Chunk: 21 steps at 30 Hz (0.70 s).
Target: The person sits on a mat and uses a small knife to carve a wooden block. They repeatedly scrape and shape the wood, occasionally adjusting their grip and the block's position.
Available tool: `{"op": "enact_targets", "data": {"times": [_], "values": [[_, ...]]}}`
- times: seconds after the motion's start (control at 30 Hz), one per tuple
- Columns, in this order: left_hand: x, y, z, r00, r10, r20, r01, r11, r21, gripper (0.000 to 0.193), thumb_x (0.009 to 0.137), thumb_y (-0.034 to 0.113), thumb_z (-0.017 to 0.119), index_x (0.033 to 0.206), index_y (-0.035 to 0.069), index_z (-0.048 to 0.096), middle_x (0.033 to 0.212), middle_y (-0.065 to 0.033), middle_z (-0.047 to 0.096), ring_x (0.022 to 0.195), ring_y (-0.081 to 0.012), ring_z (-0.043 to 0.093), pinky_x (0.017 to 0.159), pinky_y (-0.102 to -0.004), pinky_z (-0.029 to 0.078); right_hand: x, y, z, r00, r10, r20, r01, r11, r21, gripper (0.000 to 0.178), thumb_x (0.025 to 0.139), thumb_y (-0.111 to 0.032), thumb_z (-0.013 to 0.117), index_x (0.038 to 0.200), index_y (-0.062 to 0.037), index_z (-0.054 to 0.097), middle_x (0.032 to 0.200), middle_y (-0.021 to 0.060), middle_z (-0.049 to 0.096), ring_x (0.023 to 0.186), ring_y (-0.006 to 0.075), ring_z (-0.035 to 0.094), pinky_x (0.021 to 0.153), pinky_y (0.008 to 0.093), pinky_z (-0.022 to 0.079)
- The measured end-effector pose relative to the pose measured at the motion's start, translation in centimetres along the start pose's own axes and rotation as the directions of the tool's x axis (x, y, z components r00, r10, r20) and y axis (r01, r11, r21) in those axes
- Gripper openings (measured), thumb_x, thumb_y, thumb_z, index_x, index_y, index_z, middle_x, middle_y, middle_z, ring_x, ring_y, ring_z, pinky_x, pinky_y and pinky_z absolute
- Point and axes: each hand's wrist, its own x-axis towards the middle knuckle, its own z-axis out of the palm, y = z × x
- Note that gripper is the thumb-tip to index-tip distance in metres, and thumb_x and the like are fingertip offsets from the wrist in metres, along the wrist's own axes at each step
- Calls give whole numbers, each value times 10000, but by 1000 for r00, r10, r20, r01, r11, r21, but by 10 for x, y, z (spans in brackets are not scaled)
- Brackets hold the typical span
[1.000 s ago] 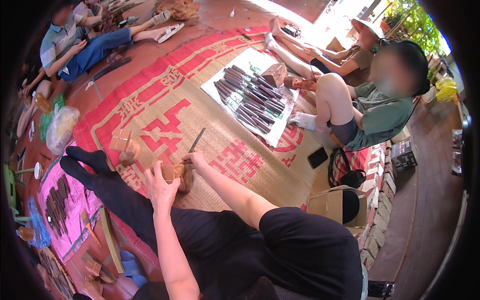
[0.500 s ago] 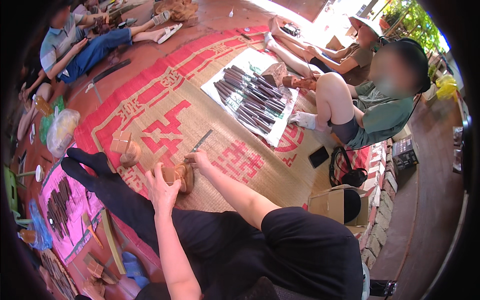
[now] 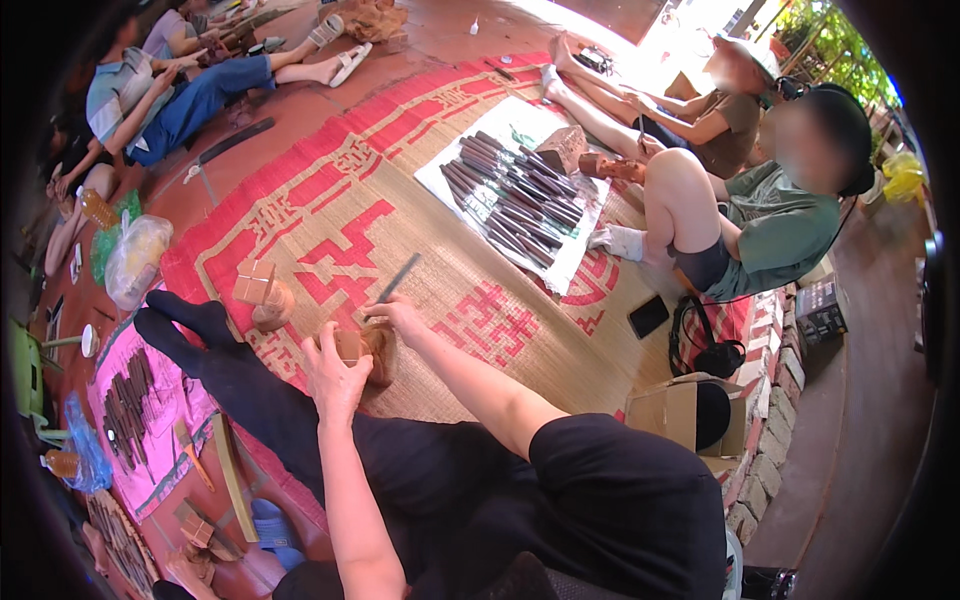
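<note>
My left hand (image 3: 335,372) is curled round a small brown wooden block (image 3: 349,345), its fingers and thumb on the sides. Just right of that, a rounded brown piece of wood (image 3: 381,362) rests on the mat, partly hidden by my hands. Between the fingertips of my right hand (image 3: 397,315) is a thin, flat grey strip (image 3: 399,279), ruler-like, slanting up and away over the mat. Beyond my left hand, another wooden block (image 3: 254,281) sits on a rounded wood piece (image 3: 273,308).
A red and tan mat (image 3: 430,215) spreads under my legs. Several dark-handled tools lie on a white cloth (image 3: 437,183), others on a pink cloth (image 3: 165,455). At right are a phone (image 3: 648,317), headphones (image 3: 715,355) and a cardboard box (image 3: 665,415). Other people sit around.
The strip in my right hand has tilted and shifted slightly at the block. My left hand keeps its hold, with the block turned a little. The whole view has shifted slightly.
</note>
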Motion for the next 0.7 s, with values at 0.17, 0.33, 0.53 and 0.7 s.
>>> {"op": "enact_targets", "data": {"times": [0.17,0.33,0.53,0.7], "values": [[-3,-3,10,994,96,-56,-95,995,13,650,613,207,712,1205,116,460,1045,-159,447,993,-364,502,855,-453,440,8,23,-9,987,157,-22,-156,987,33,192,670,-109,713,806,-11,618,845,124,651,770,217,626,715,338,490],[-3,-6,8,997,69,-46,-69,998,-3,659,598,249,712,1198,110,477,1054,-172,438,1013,-377,484,859,-458,432,7,28,-20,991,79,-108,-74,996,49,201,713,-107,668,883,-29,593,787,96,629,740,224,614,673,346,478],[-2,-6,11,992,108,-69,-108,994,13,628,623,266,710,1191,129,477,1050,-164,432,990,-374,513,807,-455,464,11,33,-27,999,36,1,-36,998,43,136,722,-63,663,845,-43,610,804,84,640,734,198,621,650,310,481],[-6,-8,7,998,57,-39,-56,998,24,657,624,288,717,1211,133,468,1067,-172,423,995,-382,508,827,-467,450,11,18,-41,985,84,-148,-73,994,79,145,706,-50,667,800,-53,557,732,66,610,641,167,593,533,279,454]]}}
